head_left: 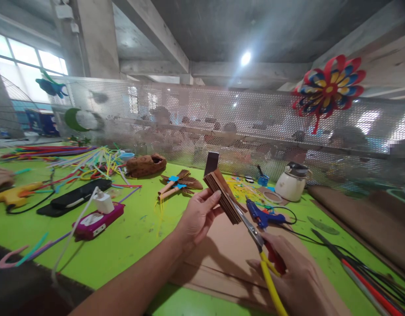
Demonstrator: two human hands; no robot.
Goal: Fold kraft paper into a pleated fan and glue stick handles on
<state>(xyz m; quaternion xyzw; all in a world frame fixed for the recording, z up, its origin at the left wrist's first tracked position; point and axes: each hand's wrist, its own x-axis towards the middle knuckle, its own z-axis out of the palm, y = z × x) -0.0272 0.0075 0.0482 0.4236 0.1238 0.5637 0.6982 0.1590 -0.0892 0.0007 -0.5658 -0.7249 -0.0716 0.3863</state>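
My left hand (202,213) is closed on a folded stack of brown paper (226,195), thumb on top and fingers beneath. My right hand (292,267) grips a pair of scissors (253,230) with yellow and red handles. Their blades lie along the right edge of the paper stack, and the tips are partly hidden by it. Under both hands lies a flat brown sheet (218,259) on the green table. Just beyond the scissors rests a blue glue gun (263,214).
A purple power strip (100,221) with a white plug, a black case (73,197) and a yellow glue gun (16,195) are at left. Paper craft figures (177,182) lie ahead. A white jar (291,182) stands at right, near brown sheets (363,219). A perforated panel (189,118) closes the far side.
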